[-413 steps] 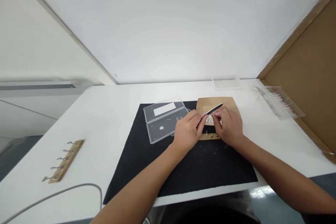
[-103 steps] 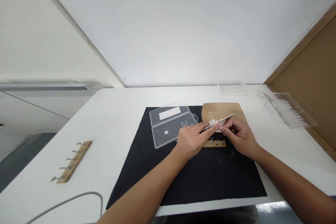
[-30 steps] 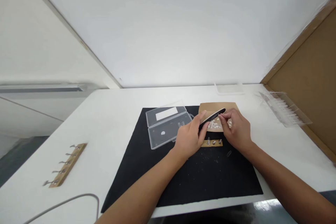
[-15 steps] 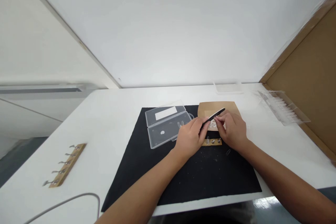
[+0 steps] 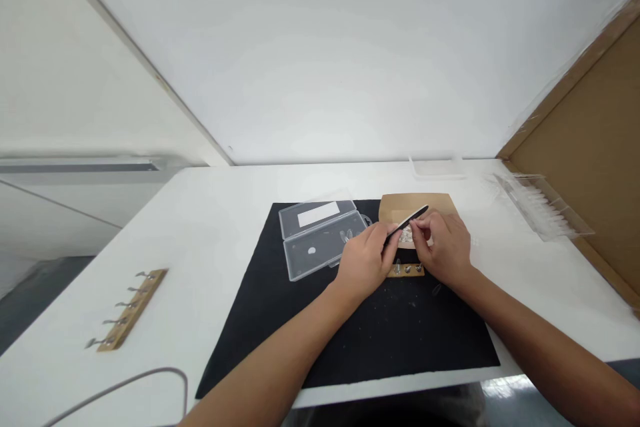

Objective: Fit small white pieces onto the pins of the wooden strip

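My left hand [image 5: 367,261] grips a slim black nail file [image 5: 411,219] that slants up to the right. My right hand [image 5: 444,248] pinches something small against the file; the piece is too small to make out. Both hands hover over a brown paper sheet [image 5: 420,204] with small white pieces [image 5: 406,235] on it. Just below my fingers a short wooden strip [image 5: 407,270] with small clear tips on it lies on the black mat [image 5: 360,320].
An open clear plastic case [image 5: 320,235] rests on the mat's left part. A wooden rack with metal hooks [image 5: 128,307] and a grey cable [image 5: 115,387] lie at the left. A clear tray [image 5: 541,206] and a brown board [image 5: 585,140] stand at the right.
Over the last second the hands drew closer together and the file's tip shifted slightly; the camera view moved a little. Otherwise the scene is the same.
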### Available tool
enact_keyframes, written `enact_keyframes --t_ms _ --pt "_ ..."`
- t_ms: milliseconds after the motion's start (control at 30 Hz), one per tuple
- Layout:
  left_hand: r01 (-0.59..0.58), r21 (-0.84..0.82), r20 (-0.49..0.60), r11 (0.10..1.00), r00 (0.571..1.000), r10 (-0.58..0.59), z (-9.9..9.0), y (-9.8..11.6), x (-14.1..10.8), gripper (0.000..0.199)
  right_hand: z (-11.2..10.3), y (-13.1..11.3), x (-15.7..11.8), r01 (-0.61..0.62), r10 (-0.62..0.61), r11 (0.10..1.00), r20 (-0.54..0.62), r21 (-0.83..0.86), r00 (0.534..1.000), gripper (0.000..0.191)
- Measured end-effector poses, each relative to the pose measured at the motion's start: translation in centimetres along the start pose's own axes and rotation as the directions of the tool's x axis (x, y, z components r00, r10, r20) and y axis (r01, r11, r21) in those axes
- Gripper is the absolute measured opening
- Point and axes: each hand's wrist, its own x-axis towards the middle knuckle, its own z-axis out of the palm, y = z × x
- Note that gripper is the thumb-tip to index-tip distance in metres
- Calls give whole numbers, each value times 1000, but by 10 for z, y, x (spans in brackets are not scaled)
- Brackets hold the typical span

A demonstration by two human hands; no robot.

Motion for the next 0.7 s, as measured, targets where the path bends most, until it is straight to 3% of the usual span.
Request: enact_keyframes --t_ms 133,300,433,567,700 --pt "-5 18 3 1000 1000 5 -1 3 2 14 -5 0 5 -71 71 997 -31 -3 997 22" --pt "19 -17 1 1000 1000 -19 -2 5 2 13 -9 -1 8 -31 29 996 27 81 999 22" --pt "27 -31 0 999 1000 -27 -2 6 2 13 -10 -1 9 -101 102 993 -17 53 995 23" --pt "33 -62 -4 998 999 -33 -2 6 3 12 -9 -1 9 -53 47 993 57 102 997 23" --pt "51 -92 0 994 999 -51 -4 8 5 11 -8 -2 10 -82 84 995 -23 58 996 22"
